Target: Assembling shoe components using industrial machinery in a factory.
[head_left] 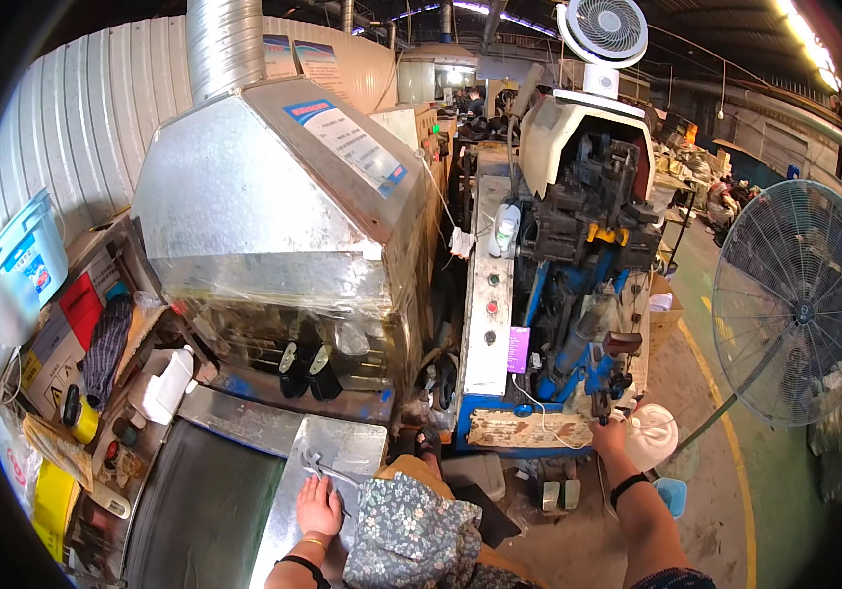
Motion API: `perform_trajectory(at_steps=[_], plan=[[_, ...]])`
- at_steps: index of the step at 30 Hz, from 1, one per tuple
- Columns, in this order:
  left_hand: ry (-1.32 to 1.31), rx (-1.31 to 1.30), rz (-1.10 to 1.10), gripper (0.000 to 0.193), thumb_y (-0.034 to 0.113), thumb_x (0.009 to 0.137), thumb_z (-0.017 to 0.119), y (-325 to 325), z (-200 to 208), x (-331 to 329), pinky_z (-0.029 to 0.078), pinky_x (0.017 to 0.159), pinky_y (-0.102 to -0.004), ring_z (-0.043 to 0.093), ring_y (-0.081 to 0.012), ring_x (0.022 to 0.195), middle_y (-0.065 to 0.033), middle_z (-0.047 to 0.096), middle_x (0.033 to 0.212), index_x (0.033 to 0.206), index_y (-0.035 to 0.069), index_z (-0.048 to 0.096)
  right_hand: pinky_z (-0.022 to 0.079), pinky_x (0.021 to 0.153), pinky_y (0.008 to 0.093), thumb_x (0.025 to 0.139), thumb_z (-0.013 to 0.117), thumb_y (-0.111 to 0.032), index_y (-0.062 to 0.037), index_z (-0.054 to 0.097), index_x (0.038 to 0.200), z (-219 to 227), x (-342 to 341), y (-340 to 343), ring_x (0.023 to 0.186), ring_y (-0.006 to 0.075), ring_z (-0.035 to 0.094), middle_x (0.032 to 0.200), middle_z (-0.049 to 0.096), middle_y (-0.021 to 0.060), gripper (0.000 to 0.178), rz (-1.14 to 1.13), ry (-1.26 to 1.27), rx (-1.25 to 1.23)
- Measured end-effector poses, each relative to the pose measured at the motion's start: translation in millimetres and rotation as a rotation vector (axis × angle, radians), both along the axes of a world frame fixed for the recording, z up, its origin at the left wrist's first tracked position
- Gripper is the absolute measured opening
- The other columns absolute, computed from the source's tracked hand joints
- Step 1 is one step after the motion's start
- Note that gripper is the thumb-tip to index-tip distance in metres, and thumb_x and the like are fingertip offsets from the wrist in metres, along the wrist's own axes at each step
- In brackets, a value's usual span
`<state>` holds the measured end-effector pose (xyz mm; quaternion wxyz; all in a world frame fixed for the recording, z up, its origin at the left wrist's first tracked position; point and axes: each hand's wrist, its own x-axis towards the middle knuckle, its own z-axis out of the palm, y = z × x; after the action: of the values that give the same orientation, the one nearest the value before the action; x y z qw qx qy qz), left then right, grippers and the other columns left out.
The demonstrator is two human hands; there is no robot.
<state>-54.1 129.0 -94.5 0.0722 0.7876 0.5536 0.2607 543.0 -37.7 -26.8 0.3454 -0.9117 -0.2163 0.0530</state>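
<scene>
At the machine (590, 228), hands set wide apart

In the head view, the left hand (319, 508) lies relaxed, fingers stretched out, on the metal plate (350, 439) beside the dark belt (207, 510). A grey tool (336, 473) lies on that plate, right by its fingertips; whether they touch it is too small to tell. The right hand (608, 438) is at a dark part (600, 404) low on the machine's front; its fingers are mostly hidden, so I cannot tell whether it grips that part or only rests there.

The likeliest trouble is on the right: so near the mechanism, the fingers could be pinched should a part move. A white cable (542, 405) hangs near that hand and could snag if the arm swung left. The jug (653, 439) beside the forearm could be knocked by an outward turn. On the left, a careless sweep could push the tool off the plate
</scene>
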Motion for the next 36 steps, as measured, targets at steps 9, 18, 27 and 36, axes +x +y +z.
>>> perform_trajectory(at_steps=[9,18,27,36], plan=[[-0.001,0.001,-0.003,0.045,0.028,0.089,0.054,2.1,2.6,-1.1,0.035,0.110,-0.0504,0.049,-0.0403,0.130,-0.0239,0.056,0.135,0.128,0.006,0.060,0.052,0.084,0.0468,0.079,0.072,-0.031,0.0045,0.070,0.098,-1.2,-2.8,-0.3,0.093,0.0416,0.068,0.092,0.071,0.0252,0.041,-0.004,0.021,-0.003],[-0.299,-0.159,0.008,0.050,0.023,0.087,0.064,-66.8,16.4,-31.6,0.041,0.109,-0.0450,0.051,-0.0402,0.126,-0.0238,0.053,0.137,0.132,0.003,0.055,0.050,0.091,0.0482,0.084,0.071,-0.023,-0.0193,0.054,0.136,-69.2,53.8,57.4,0.109,0.0386,0.060,0.125,0.060,0.0191,0.055,0.614,-0.562,-0.938],[-0.040,0.004,1.067,0.034,0.019,0.088,0.067,-357.8,88.9,-264.0,0.053,0.088,-0.0409,0.067,-0.0322,0.100,-0.0175,0.069,0.110,0.117,0.003,0.065,0.050,0.094,0.0466,0.086,0.067,-0.018,-0.0111,0.057,0.130,-148.9,-114.1,120.9,0.111,0.0358,0.060,0.126,0.060,0.0197,0.045,1.242,-0.590,-0.562],[-0.970,-0.947,1.382,0.050,0.034,0.072,0.083,-367.6,144.9,-353.8,0.057,0.073,-0.0419,0.069,-0.0243,0.079,-0.0097,0.069,0.087,0.099,-0.005,0.069,0.049,0.097,0.0449,0.089,0.063,-0.013,-0.0029,0.060,0.123,-126.9,-83.0,46.4,0.113,0.0330,0.060,0.127,0.060,0.0202,0.036,0.974,-0.467,-0.103]])
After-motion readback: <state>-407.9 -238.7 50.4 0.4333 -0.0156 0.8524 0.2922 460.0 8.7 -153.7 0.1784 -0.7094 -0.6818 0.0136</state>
